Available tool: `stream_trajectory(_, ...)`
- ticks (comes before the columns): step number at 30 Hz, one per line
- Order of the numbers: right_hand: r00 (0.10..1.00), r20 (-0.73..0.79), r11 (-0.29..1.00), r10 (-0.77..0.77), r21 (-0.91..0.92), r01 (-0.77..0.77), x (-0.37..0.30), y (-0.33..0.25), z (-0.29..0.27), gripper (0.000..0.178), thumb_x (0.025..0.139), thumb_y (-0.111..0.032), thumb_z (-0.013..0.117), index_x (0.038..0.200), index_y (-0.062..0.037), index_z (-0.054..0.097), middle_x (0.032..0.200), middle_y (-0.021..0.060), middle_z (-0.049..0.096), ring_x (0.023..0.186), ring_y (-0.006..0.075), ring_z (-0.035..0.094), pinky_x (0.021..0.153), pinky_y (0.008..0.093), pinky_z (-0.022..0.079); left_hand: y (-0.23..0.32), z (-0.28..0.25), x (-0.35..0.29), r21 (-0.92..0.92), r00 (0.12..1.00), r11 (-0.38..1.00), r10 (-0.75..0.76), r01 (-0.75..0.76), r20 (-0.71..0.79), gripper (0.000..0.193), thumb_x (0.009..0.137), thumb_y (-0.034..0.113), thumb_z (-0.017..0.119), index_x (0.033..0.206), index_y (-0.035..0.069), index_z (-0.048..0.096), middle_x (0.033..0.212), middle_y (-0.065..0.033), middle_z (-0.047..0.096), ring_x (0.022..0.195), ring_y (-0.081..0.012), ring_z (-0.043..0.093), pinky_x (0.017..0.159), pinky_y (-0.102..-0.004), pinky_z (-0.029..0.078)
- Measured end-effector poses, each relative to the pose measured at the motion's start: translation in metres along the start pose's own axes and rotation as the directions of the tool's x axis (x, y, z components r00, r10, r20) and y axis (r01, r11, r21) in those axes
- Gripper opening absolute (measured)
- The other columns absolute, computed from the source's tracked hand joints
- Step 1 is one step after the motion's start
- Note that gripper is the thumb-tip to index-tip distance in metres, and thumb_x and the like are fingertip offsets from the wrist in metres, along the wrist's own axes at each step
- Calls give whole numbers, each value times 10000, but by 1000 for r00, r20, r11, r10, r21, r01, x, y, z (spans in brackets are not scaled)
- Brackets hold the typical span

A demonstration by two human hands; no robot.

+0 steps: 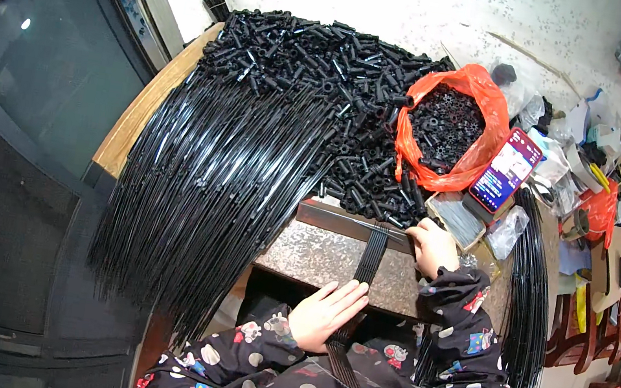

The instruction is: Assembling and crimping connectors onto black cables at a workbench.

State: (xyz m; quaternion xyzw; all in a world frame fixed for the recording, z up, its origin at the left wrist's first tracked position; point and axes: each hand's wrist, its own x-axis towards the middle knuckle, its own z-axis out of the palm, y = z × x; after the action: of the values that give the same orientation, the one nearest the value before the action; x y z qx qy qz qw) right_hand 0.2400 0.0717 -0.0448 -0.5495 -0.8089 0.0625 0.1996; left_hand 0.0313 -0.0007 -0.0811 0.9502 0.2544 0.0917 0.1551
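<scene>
Black rods [371, 257] vanish beneath the uncurled left hand [326, 317]; the grip of the right hand [435, 248] I cannot tell.

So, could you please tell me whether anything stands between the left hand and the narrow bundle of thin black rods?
Nothing visible does: the left hand lies directly on the narrow bundle of thin black rods.

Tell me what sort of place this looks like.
Probably a small, makeshift workshop for hand assembly. It shows in the mass of long thin black rods, the heap of short black tubular parts behind them, and the orange plastic bag full of small black pieces.
</scene>
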Motion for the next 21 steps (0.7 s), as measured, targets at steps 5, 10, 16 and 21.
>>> stream_trajectory(5,1000,17,999,-19,46,18,2,-2,4,128,626,-49,489,745,-55,533,699,83,473,624,258,492,549,314,406,0,-2,-1,11,1000,1000,-4,4,7,787,509,355,603,1114,-22,268,1182,-176,231,1096,-273,238,866,-367,216)
stream_trajectory(10,999,-35,994,-34,105,38,4,-3,7,115,632,-50,482,740,-49,521,708,93,472,634,262,491,556,311,405,0,-1,0,20,1000,1000,2,-1,-12,779,518,358,596,1114,-22,268,1182,-177,232,1095,-276,240,866,-368,215)
stream_trajectory(16,991,121,997,-50,-46,56,19,-8,11,99,650,-70,465,739,-34,489,694,114,461,623,280,483,549,324,397,-1,-1,1,20,1000,1000,21,-20,-6,768,527,356,585,1117,-18,265,1183,-176,231,1096,-275,239,867,-369,216)
stream_trajectory(21,973,-44,957,-228,-192,216,14,7,-6,149,627,-155,526,736,-59,495,671,72,457,645,236,448,552,305,379,0,-4,0,-14,1000,1000,-1,1,7,754,515,306,587,1117,-15,266,1186,-171,229,1100,-271,232,866,-368,217)
